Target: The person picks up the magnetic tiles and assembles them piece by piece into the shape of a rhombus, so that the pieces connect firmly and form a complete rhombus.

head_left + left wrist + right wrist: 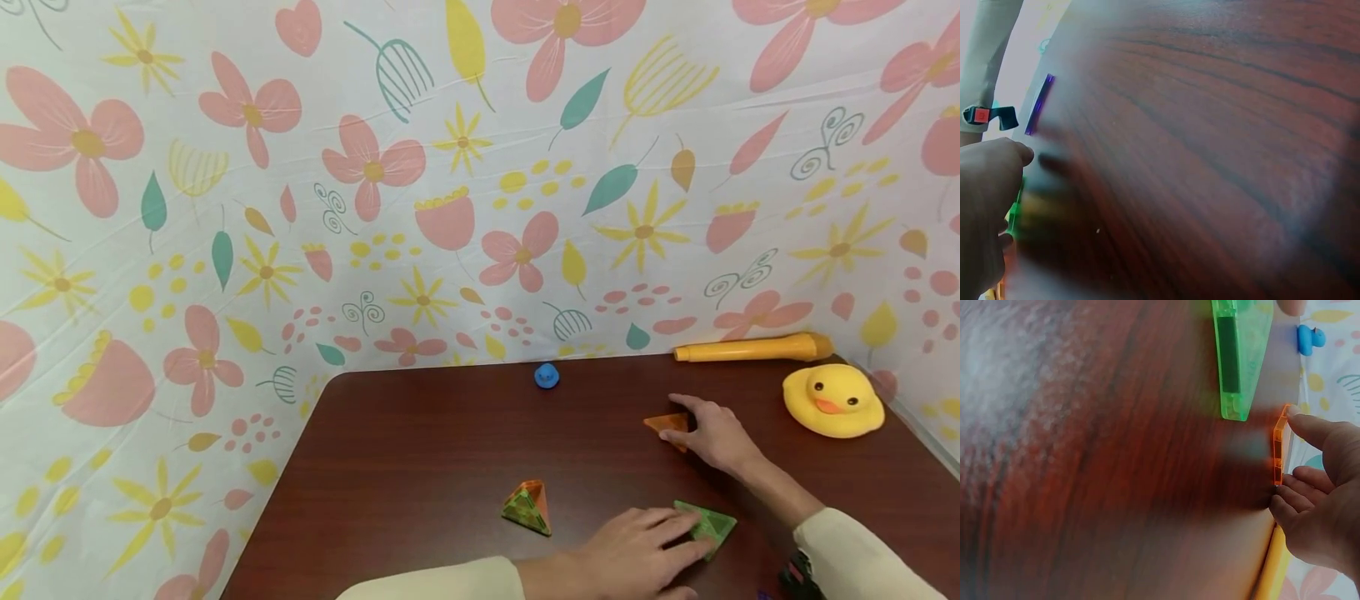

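An orange triangular tile [667, 425] lies flat on the dark wood surface [420, 450], the right hand [716, 435] pinching its edge between curled fingers [1313, 428] and thumb. The left hand [637, 554] presses straight fingers on a green triangular tile [708, 525]. Beyond the right fingers sits a yellow duck [832, 400].

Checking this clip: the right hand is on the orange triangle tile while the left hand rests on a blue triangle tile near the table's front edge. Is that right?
Not quite. The tile under the left hand is green, not blue, as the head view shows. The rest stands: the right hand is on the orange triangle tile. The only blue thing on the table is a small toy by the far edge.
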A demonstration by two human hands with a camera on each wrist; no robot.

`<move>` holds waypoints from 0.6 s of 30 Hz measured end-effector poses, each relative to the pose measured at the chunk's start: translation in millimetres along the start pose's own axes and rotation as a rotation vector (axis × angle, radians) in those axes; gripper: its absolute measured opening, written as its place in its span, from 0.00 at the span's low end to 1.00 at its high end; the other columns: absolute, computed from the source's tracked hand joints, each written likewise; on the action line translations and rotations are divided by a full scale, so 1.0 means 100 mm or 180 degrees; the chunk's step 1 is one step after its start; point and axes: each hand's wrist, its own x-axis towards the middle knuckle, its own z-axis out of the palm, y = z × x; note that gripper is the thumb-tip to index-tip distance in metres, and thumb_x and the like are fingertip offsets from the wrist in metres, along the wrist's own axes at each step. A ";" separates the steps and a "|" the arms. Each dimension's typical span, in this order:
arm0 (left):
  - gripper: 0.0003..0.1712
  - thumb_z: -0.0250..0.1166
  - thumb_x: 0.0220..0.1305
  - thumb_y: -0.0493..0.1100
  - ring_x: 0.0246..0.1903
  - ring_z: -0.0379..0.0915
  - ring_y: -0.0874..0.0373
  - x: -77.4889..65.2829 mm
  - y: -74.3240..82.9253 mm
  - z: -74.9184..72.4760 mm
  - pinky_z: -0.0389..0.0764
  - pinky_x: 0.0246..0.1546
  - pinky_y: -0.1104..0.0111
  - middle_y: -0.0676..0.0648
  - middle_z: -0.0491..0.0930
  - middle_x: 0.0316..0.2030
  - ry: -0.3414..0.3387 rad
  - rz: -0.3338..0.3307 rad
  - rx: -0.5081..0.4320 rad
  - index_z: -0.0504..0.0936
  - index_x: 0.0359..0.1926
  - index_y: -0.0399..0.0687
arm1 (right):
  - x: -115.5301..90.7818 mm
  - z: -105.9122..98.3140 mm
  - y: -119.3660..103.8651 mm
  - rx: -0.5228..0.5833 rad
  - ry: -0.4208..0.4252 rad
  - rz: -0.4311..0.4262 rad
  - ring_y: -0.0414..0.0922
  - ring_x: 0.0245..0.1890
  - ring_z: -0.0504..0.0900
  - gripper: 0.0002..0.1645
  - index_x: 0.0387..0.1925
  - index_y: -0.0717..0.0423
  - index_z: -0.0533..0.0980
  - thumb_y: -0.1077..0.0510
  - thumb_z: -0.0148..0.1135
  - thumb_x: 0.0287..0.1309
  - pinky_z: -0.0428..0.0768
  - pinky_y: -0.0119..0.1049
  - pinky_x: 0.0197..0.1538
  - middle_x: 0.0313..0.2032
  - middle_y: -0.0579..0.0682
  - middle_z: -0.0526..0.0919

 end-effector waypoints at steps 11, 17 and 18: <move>0.35 0.48 0.83 0.65 0.76 0.58 0.60 0.03 0.06 0.07 0.64 0.68 0.77 0.48 0.61 0.80 0.0154 -0.0067 0.0372 0.65 0.82 0.58 | 0.02 0.01 0.02 -0.0117 -0.0017 0.0006 0.65 0.48 0.84 0.39 0.65 0.73 0.77 0.54 0.80 0.60 0.83 0.62 0.47 0.56 0.75 0.82; 0.33 0.53 0.82 0.64 0.77 0.59 0.61 0.01 0.04 0.05 0.61 0.71 0.77 0.47 0.65 0.77 0.0277 -0.0110 0.0080 0.72 0.76 0.54 | 0.01 0.02 0.01 -0.0094 0.0070 -0.0090 0.56 0.40 0.86 0.34 0.60 0.73 0.80 0.56 0.81 0.58 0.84 0.50 0.39 0.52 0.73 0.84; 0.32 0.53 0.82 0.64 0.77 0.58 0.62 0.01 0.03 0.05 0.60 0.71 0.77 0.47 0.65 0.78 0.0233 -0.0136 0.0004 0.72 0.75 0.54 | 0.01 0.02 0.01 -0.0093 0.0088 -0.0114 0.56 0.40 0.86 0.33 0.59 0.73 0.81 0.57 0.81 0.58 0.83 0.49 0.38 0.52 0.73 0.84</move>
